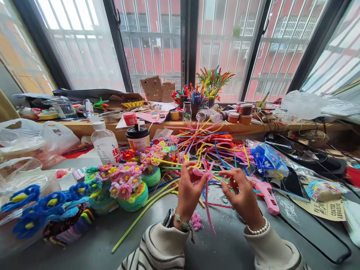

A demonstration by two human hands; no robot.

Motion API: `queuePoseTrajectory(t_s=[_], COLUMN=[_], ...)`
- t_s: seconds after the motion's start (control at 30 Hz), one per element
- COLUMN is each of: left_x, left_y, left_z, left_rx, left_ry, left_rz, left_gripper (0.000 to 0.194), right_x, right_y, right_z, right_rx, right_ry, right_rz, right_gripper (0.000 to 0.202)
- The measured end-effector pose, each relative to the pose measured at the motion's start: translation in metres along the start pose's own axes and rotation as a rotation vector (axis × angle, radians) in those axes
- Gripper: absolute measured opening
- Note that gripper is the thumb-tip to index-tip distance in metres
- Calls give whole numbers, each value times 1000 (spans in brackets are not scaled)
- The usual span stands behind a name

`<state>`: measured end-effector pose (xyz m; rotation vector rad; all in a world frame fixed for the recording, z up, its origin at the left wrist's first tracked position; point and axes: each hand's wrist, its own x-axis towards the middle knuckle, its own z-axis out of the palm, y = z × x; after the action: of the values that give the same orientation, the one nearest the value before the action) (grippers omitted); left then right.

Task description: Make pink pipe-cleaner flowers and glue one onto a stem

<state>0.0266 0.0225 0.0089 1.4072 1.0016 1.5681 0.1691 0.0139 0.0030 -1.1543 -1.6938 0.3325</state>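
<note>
Pinched between the thumb and fingers of my left hand [189, 193] is a pink pipe-cleaner piece [207, 173], with short loops at its top and one long stem hanging down. My right hand [242, 197] is just to the right of it, fingers bent and apart, with nothing visible between them. Below my left hand, a small pink fuzzy clump [196, 221] lies on the grey table [222, 249]. A red twisted pipe cleaner [221, 206] lies behind the hanging stem.
Pipe-cleaner flowers in pots [134, 197] and blue flowers [52, 202] fill the left. A bottle [104, 144] and a lidded cup [137, 138] stand behind. Loose pipe cleaners [197, 138] are heaped ahead. A pink glue gun [268, 198] with a black cable lies right.
</note>
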Motion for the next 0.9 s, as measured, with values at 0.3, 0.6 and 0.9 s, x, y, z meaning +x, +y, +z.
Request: queuePoseTrajectory(t_s=[0.3, 0.6, 0.9], left_x=[-3, -7, -10], left_y=[-1, -1, 1], left_z=[5, 7, 11], left_rx=[-61, 157, 19], left_ry=[-98, -29, -34], left_rz=[-76, 33, 9], left_gripper=[36, 26, 23], right_x=[-5, -6, -5], right_y=[11, 6, 0], right_z=[7, 13, 17], right_rx=[-435, -416, 523], right_ry=[116, 79, -83], right_rz=[-443, -364, 451], right_gripper=[18, 9, 13])
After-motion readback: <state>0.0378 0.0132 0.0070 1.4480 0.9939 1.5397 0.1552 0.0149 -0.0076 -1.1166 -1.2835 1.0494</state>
